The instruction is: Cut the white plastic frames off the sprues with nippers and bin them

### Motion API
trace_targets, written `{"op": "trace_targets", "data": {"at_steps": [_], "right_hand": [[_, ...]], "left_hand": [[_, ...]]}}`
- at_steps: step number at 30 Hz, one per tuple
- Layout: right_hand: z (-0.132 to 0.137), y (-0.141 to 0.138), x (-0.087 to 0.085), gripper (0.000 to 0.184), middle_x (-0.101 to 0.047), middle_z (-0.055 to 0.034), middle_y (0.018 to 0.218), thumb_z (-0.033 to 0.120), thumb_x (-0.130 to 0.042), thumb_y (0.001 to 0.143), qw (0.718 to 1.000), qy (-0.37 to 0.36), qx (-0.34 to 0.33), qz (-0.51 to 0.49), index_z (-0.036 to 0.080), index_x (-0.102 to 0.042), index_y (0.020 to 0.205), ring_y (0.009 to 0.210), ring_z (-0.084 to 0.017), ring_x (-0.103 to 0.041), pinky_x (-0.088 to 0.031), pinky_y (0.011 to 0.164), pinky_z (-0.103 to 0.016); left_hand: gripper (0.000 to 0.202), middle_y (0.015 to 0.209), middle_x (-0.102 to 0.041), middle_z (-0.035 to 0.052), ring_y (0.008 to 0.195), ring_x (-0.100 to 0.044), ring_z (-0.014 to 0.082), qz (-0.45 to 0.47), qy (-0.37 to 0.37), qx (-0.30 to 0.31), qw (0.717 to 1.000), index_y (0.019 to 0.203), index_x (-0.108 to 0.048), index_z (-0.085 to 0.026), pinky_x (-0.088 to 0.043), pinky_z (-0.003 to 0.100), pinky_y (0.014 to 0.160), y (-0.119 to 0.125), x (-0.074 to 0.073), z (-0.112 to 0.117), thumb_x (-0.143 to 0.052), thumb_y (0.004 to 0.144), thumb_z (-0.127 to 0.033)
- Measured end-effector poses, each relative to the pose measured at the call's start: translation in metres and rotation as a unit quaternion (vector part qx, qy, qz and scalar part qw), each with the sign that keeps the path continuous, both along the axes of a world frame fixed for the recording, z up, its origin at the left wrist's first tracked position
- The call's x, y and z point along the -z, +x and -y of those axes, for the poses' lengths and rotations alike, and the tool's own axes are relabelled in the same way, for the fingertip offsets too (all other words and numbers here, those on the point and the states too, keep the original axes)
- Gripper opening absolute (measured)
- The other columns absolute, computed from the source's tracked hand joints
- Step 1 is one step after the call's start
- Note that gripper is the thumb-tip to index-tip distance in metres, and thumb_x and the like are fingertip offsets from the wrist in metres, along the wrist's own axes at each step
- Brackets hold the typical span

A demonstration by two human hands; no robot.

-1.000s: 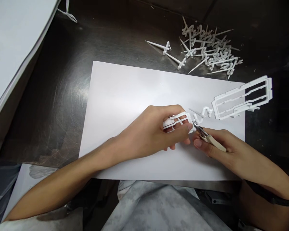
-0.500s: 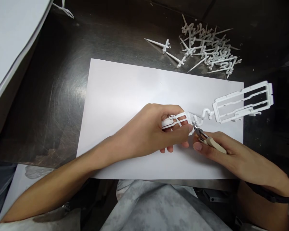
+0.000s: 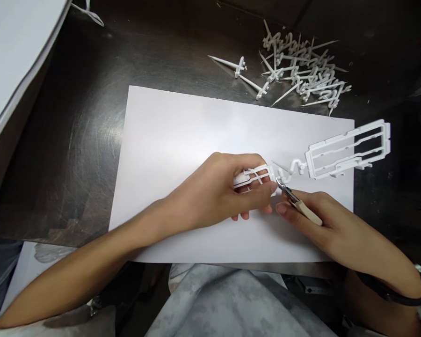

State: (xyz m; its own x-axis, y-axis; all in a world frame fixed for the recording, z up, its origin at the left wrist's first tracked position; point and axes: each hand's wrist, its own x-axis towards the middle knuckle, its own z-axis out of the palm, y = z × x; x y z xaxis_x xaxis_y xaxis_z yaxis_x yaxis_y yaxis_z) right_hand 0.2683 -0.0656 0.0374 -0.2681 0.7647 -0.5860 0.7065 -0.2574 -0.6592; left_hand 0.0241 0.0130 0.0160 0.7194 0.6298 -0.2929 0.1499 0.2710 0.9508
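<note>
My left hand [image 3: 231, 192] is closed around one end of a white plastic frame part [image 3: 257, 175]. A curved sprue [image 3: 295, 165] links that part to a second white rectangular frame [image 3: 349, 149], which sticks out to the right above the paper. In my right hand [image 3: 312, 215] are small cutting pliers [image 3: 307, 211] with cream handles. Their metal jaws touch or nearly touch the joint beside my left fingertips; whether the jaws are closed cannot be made out. Part of the held frame is hidden by my left fingers.
A large white sheet of paper [image 3: 168, 126] lies under my hands on the dark metal table [image 3: 91, 121]. Beyond it is a heap of white cut-off sprues [image 3: 308, 70], with a few loose pieces [image 3: 238, 69] beside it. A white board-like edge [image 3: 21, 56] rises at upper left.
The pliers' jaws have shifted slightly left and up to the joint by my left fingertips. The right-hand frame has swung slightly left. My left hand keeps its grip.
</note>
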Motion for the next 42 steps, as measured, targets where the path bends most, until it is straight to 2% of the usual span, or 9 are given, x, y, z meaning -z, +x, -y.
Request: {"op": "trace_targets", "data": {"at_steps": [12,19,22,25,27,34,37,40,42], "right_hand": [[0.006,-0.007,0.007,0.038,-0.058,0.0013,0.07,0.046,-0.045,0.118,0.999,0.038,-0.003,0.034,0.025,-0.053,0.089,0.063,-0.022,-0.05,-0.033,0.064,-0.035],[0.009,0.001,-0.003,0.048,-0.051,0.0029,0.068,0.059,-0.052,0.117,1.0,0.006,0.007,0.023,0.024,-0.051,0.084,0.061,-0.019,-0.046,-0.031,0.059,-0.034],[0.008,0.009,-0.003,0.052,-0.046,0.0034,0.07,0.064,-0.052,0.117,0.999,0.023,0.035,0.024,0.023,-0.05,0.084,0.063,-0.018,-0.043,-0.032,0.059,-0.033],[0.006,0.011,0.004,0.056,-0.044,0.0036,0.071,0.065,-0.05,0.117,0.996,0.049,0.073,0.023,0.023,-0.04,0.082,0.063,-0.018,-0.04,-0.029,0.058,-0.033],[0.004,0.009,0.008,0.056,-0.043,0.0039,0.069,0.063,-0.051,0.117,0.995,0.063,0.08,0.016,0.023,-0.037,0.081,0.061,-0.018,-0.039,-0.028,0.058,-0.033],[0.002,-0.001,0.014,0.05,-0.044,0.0046,0.069,0.055,-0.052,0.119,0.991,0.101,0.083,-0.018,0.023,-0.038,0.082,0.06,-0.017,-0.041,-0.029,0.057,-0.031],[0.002,-0.002,0.016,0.033,-0.058,0.0013,0.084,0.049,-0.051,0.12,0.982,0.163,0.09,-0.022,0.024,-0.056,0.098,0.071,-0.019,-0.052,-0.039,0.064,-0.031],[0.002,-0.003,0.019,0.028,-0.066,-0.003,0.112,0.037,-0.061,0.117,0.96,0.264,0.081,-0.055,0.031,-0.058,0.144,0.092,-0.022,-0.062,-0.049,0.082,-0.032],[0.002,-0.004,0.02,0.036,-0.065,-0.0028,0.111,0.027,-0.064,0.113,0.954,0.276,0.052,-0.106,0.033,-0.057,0.148,0.095,-0.023,-0.063,-0.05,0.085,-0.032]], "left_hand": [[0.012,0.084,-0.08,-0.0031,0.063,-0.068,0.0088,0.002,0.032,0.001,0.999,0.095,-0.073,-0.022,-0.055,0.016,0.056,0.0,0.005,-0.003,-0.068,0.104,-0.028],[0.015,0.084,-0.079,-0.0014,0.066,-0.069,0.0111,-0.035,0.075,0.022,0.996,0.092,-0.074,-0.021,-0.055,0.019,0.059,-0.01,-0.007,-0.012,-0.07,0.103,-0.03],[0.02,0.085,-0.076,0.0001,0.072,-0.069,0.0141,-0.097,0.165,-0.078,0.978,0.09,-0.073,-0.021,-0.053,0.022,0.061,-0.021,-0.013,-0.021,-0.081,0.096,-0.038],[0.033,0.09,-0.074,-0.0002,0.077,-0.067,0.0155,-0.186,0.29,-0.232,0.91,0.094,-0.067,-0.022,-0.051,0.026,0.067,-0.027,-0.011,-0.029,-0.087,0.09,-0.048],[0.038,0.103,-0.077,0.0014,0.085,-0.068,0.0176,-0.213,0.328,-0.25,0.886,0.105,-0.069,-0.023,-0.052,0.028,0.075,-0.028,-0.006,-0.033,-0.087,0.089,-0.051],[0.029,0.106,-0.08,0.001,0.092,-0.073,0.0198,-0.18,0.239,-0.139,0.944,0.112,-0.067,-0.023,-0.051,0.029,0.084,-0.014,0.016,-0.031,-0.078,0.098,-0.047],[0.025,0.101,-0.079,0.0013,0.093,-0.073,0.0196,-0.13,0.209,-0.141,0.959,0.106,-0.067,-0.023,-0.052,0.029,0.086,-0.011,0.009,-0.023,-0.079,0.098,-0.044],[0.033,0.098,-0.081,0.0027,0.082,-0.073,0.0179,-0.001,0.054,-0.125,0.991,0.102,-0.061,-0.023,-0.054,0.028,0.077,-0.011,-0.004,-0.014,-0.086,0.093,-0.042],[0.033,0.097,-0.082,0.0039,0.075,-0.07,0.0152,0.067,-0.055,-0.104,0.991,0.102,-0.06,-0.023,-0.053,0.026,0.07,-0.011,-0.008,-0.01,-0.086,0.093,-0.042]]}}
